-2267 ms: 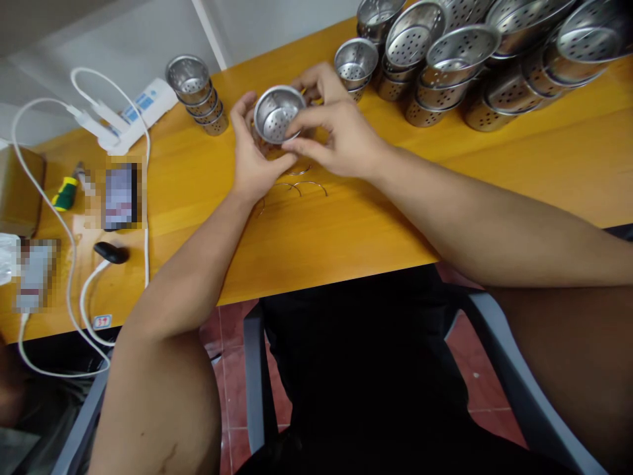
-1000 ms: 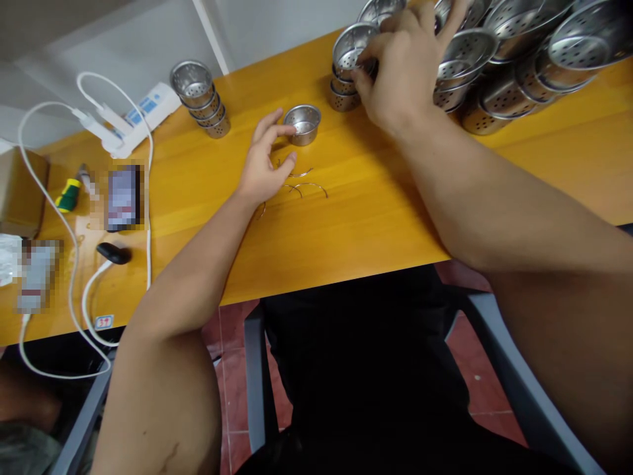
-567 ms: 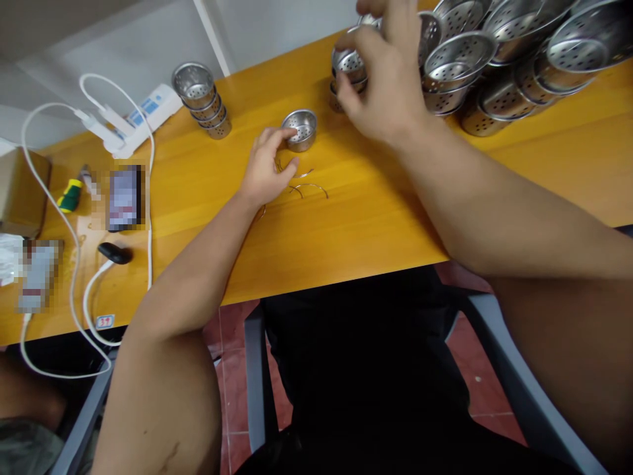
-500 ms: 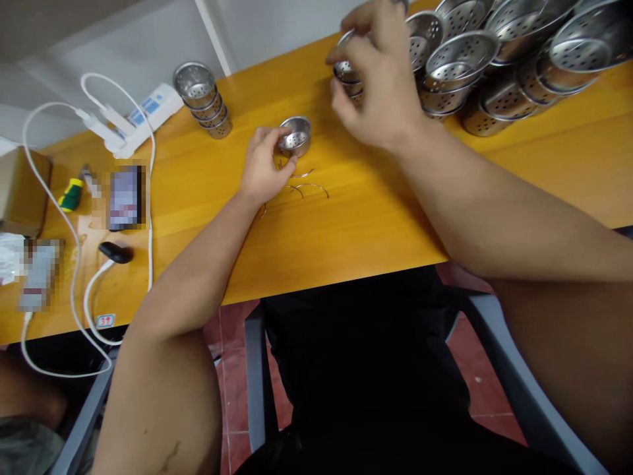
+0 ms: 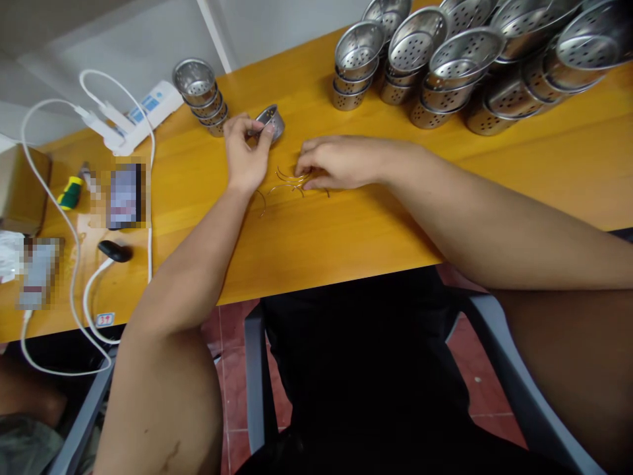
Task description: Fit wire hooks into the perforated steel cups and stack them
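Our left hand (image 5: 243, 153) pinches the light, stiff strainer cup (image 5: 270, 121) by its rim, tilted, while our right hand (image 5: 332, 162) presses fingertips onto thin, springy wire handles (image 5: 288, 179), best lifted at their arcs.

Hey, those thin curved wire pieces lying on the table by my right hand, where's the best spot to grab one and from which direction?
Probably pinch a wire piece at the middle of its arc, from above with fingertips. The wires lie flat on the wooden table and overlap, so a side approach would slide under nothing. The right hand already rests on them; the left hand holds the small perforated cup.
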Demonstrator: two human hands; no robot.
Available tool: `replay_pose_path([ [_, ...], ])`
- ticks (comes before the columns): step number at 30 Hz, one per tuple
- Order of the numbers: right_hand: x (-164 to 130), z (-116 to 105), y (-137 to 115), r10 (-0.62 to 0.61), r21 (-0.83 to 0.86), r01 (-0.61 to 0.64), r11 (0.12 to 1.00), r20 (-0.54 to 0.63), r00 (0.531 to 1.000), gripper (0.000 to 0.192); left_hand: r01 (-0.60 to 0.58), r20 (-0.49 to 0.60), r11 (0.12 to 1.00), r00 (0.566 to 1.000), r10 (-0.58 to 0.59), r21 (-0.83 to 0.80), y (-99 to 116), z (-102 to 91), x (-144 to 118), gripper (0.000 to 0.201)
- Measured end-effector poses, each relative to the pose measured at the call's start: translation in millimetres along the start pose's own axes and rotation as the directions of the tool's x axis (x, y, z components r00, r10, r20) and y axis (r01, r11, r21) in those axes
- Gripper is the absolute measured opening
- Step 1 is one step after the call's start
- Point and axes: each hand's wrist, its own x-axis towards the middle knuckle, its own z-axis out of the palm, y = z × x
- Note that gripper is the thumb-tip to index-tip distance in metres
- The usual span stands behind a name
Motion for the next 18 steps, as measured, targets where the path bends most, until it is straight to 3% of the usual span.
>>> replay_pose_path([
  [4,4.0,0.9,-12.8,0.076,-0.046,-0.076,0.996,-0.002,0.997,0.016,0.036,0.014,0.998,0.999,-0.035,-0.054,13.4,-1.4,-4.0,0.077],
  [11,2.0,-3.6,-40.2,0.146,-0.209,-0.133,0.969,0.047,0.988,0.021,0.019,0.047,0.987,0.999,-0.011,-0.161,43.8,4.4,-11.8,0.071],
  [15,-1.1,-9.8,-43.6,0.161,-0.243,-0.14,0.96,0.069,0.985,0.02,0.054,0.089,0.983,0.995,-0.039,-0.174,47.0,5.2,-14.7,0.073],
  [18,-6.6,-15.4,-35.9,0.122,-0.176,-0.114,0.978,0.041,0.992,0.008,0.028,0.089,0.989,0.996,-0.015,-0.146,41.0,4.7,-16.6,0.074],
])
